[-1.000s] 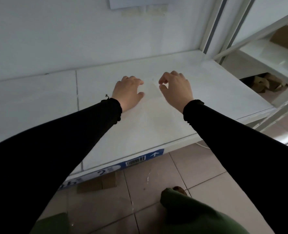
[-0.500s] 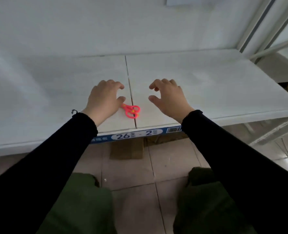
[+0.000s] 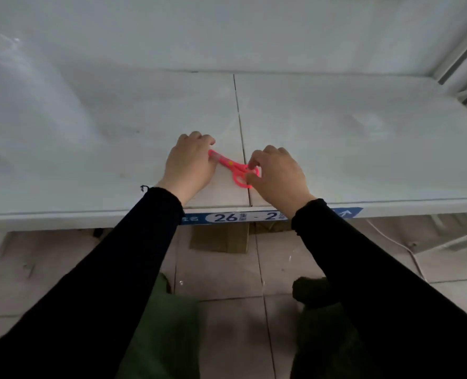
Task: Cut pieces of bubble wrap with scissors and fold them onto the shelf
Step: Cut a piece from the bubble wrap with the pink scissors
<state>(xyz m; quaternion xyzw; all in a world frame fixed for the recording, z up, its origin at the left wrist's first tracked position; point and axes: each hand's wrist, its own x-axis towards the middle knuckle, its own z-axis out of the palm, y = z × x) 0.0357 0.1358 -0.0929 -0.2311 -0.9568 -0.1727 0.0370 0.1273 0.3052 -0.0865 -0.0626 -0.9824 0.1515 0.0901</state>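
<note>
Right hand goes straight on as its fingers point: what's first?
The pink scissors: fingers of the right hand seem to pinch a handle loop. Beyond, the left hand at the blade tip.

Dim, flat light — soft focus, wide-angle bending at edges.

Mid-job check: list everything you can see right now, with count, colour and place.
scissors: one, pink, on the shelf near its front edge, across the seam
shelf: one, white, two boards side by side
label: one, blue, marked "26 - 2", on the shelf's front edge
clear sheet: one, see-through, left part of the shelf; too blurred to tell if it is bubble wrap
cardboard: one piece, brown, on the floor under the shelf
floor: pale tiles
sleeves: two, black
trousers: green, bottom of view
left hand: fingers curled over the blade end
right hand: pinches the handle loops
</note>
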